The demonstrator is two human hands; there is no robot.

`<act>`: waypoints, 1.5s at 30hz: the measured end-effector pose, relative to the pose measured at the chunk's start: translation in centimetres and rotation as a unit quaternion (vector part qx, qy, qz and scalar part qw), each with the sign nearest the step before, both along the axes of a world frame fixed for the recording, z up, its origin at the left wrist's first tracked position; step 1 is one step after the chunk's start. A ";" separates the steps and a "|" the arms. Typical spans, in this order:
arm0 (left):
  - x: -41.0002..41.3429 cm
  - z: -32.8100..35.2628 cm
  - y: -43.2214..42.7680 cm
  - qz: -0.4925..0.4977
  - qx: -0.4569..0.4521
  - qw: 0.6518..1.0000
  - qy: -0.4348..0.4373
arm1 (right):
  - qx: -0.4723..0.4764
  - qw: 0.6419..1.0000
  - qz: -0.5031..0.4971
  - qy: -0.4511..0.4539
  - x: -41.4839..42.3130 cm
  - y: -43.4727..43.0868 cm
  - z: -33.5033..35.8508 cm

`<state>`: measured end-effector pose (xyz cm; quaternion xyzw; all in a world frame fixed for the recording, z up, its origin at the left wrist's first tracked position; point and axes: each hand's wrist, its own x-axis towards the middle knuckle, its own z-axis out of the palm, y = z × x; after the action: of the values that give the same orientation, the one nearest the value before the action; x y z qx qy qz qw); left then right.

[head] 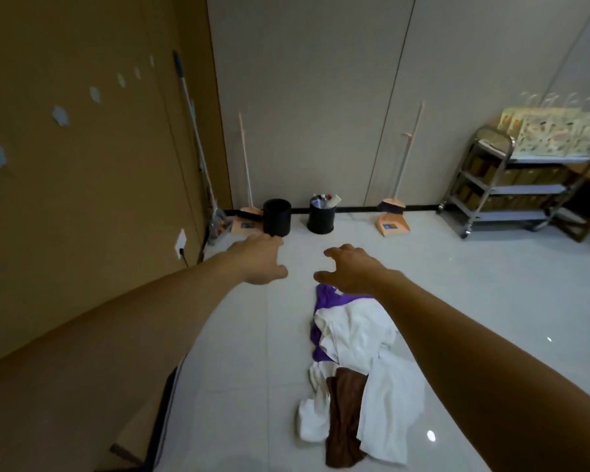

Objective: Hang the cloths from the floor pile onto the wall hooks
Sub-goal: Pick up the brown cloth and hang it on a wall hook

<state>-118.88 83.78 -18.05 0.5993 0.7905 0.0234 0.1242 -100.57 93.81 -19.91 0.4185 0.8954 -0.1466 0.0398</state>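
A crumpled pile of cloths (355, 362) lies on the pale floor: one brown, one purple, several white folds. Six hooks (60, 115) dot the brown wall at left. The left hand (259, 260) and right hand (349, 269) reach out above the floor, fingers relaxed, holding nothing. Two black bins (277, 216) stand beyond.

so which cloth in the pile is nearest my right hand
The purple cloth, at the pile's far end right by the right hand; the white cloths and brown cloth lie farther back.
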 end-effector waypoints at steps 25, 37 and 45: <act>0.8 -44.4 34.3 -0.211 -0.287 0.925 -0.135 | -0.298 0.920 -0.220 -0.130 1.6 23.4 -39.3; 2.3 -73.7 35.1 -0.150 -0.319 0.920 -0.171 | -0.334 0.903 -0.247 -0.111 2.9 26.6 -72.0; 4.8 -81.0 33.2 -0.148 -0.321 0.921 -0.163 | -0.273 0.933 -0.216 -0.091 5.0 25.4 -80.4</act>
<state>-114.13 116.95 -99.04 0.6251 0.6268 -0.1531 0.4393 -95.60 119.22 -100.29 0.5865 0.7012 -0.3519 0.2010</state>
